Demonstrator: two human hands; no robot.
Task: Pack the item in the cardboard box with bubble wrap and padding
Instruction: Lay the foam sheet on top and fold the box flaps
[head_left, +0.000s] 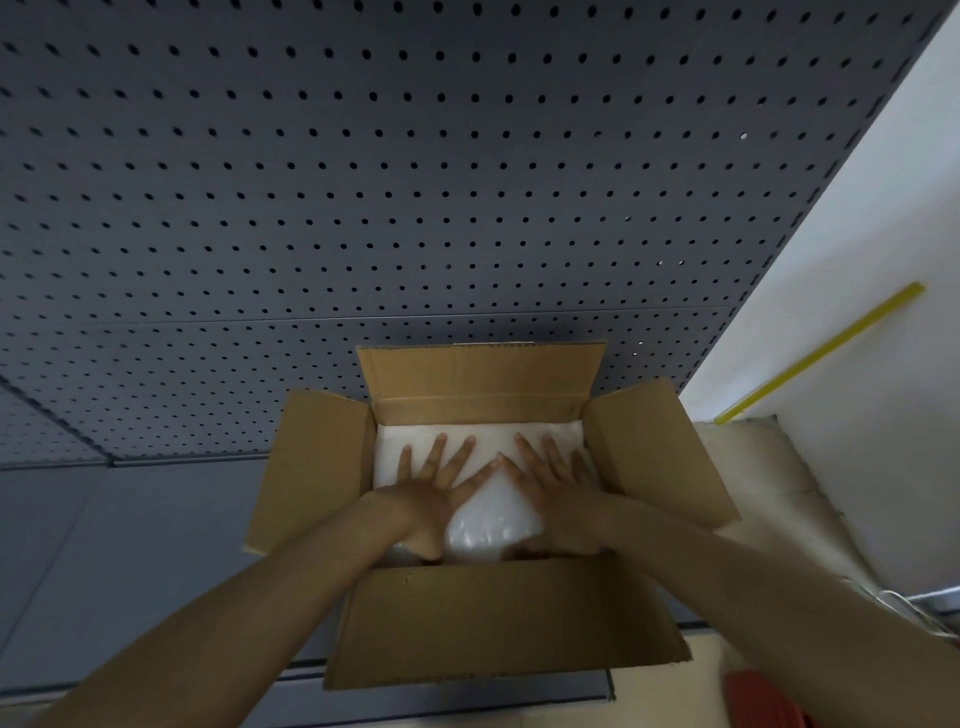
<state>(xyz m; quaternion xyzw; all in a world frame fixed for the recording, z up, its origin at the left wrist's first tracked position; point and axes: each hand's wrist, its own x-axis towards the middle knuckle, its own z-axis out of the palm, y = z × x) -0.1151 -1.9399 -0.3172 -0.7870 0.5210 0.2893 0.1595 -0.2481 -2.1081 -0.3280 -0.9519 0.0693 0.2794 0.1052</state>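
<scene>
An open cardboard box (498, 629) stands in front of me with all flaps spread outward. Inside lies white padding (493, 436), and over its near part a sheet of clear bubble wrap (491, 519). My left hand (434, 488) lies flat on the padding with fingers spread and straight. My right hand (550, 483) presses flat beside it, fingers spread, its index finger meeting the left one near the middle. Whatever item lies under the wrap is hidden.
A dark grey pegboard wall (363, 182) rises right behind the box. To the right are a white wall with a yellow strip (821, 353), a beige surface (769, 467) and something red (763, 696) at the bottom edge.
</scene>
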